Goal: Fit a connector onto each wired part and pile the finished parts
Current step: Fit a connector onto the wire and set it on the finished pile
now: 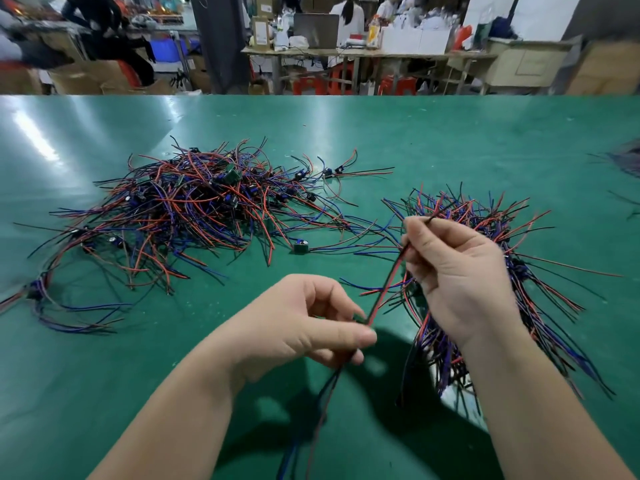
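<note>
My left hand (304, 327) is held above the near part of the green bench (415, 133), with thumb and forefinger closed in a pinch on the lower section of a red-and-black wire pair (384, 292). My right hand (460, 271) is raised higher and to the right, its fingers curled and gripping the upper section of the same pair. The black end of the pair projects just beyond the fingertips. The pair runs taut and diagonal between the two hands. Below the left hand, its remaining leads, among them blue ones, hang down toward the bottom edge of the view. A small dark green piece sits at the left fingertips. It may be the part's board, but it is too hidden to confirm. A large tangled pile of wired parts (194, 206) lies on the bench at left centre, with red, black and blue leads and small green boards showing. A second pile (460, 211) lies to the right, partly under my right hand and forearm. One single wired part (300, 247) lies flat between the two piles.
</note>
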Action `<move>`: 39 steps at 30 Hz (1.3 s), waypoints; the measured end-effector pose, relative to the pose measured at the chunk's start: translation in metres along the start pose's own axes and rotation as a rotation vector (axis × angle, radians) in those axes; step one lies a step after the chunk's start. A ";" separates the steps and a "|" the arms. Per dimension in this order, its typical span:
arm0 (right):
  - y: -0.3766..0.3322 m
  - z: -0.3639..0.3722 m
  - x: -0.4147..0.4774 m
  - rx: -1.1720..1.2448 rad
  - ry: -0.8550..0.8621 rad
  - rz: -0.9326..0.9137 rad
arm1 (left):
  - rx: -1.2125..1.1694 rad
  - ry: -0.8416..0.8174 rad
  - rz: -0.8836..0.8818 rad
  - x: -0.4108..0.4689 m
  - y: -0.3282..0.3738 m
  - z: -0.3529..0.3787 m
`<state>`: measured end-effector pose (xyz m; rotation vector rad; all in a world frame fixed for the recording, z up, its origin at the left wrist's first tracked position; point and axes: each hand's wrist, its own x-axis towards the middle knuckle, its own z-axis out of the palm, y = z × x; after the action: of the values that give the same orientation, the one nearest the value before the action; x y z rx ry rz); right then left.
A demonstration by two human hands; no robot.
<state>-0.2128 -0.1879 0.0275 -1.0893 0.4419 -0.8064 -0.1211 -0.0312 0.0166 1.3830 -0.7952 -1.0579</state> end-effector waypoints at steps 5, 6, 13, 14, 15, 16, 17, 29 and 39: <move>-0.003 -0.007 0.003 0.025 0.101 -0.004 | 0.145 -0.198 -0.096 -0.005 -0.004 -0.002; -0.002 -0.006 0.003 0.031 0.099 -0.005 | 0.152 -0.203 -0.104 -0.005 -0.005 -0.003; 0.006 -0.006 0.000 -0.243 -0.211 0.006 | -0.113 0.341 0.113 0.010 0.001 -0.006; 0.010 -0.004 -0.004 -0.341 -0.333 -0.009 | -0.136 0.422 0.139 0.012 0.000 -0.007; 0.014 -0.001 -0.008 -0.417 -0.431 -0.027 | -0.140 0.474 0.155 0.014 -0.001 -0.008; 0.019 0.002 -0.012 -0.474 -0.488 -0.055 | -0.131 0.501 0.165 0.015 -0.003 -0.007; 0.022 0.006 -0.015 -0.516 -0.501 -0.096 | -0.115 0.507 0.172 0.015 -0.004 -0.007; -0.017 -0.034 0.014 -0.828 0.344 -0.451 | 0.845 0.925 0.100 0.026 -0.028 -0.047; -0.012 -0.030 0.011 -1.062 0.256 -0.418 | 1.284 0.766 -0.238 0.042 -0.052 -0.065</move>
<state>-0.2306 -0.2177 0.0268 -2.1179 0.9294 -1.1148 -0.0520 -0.0404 -0.0450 2.7627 -0.7100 0.0356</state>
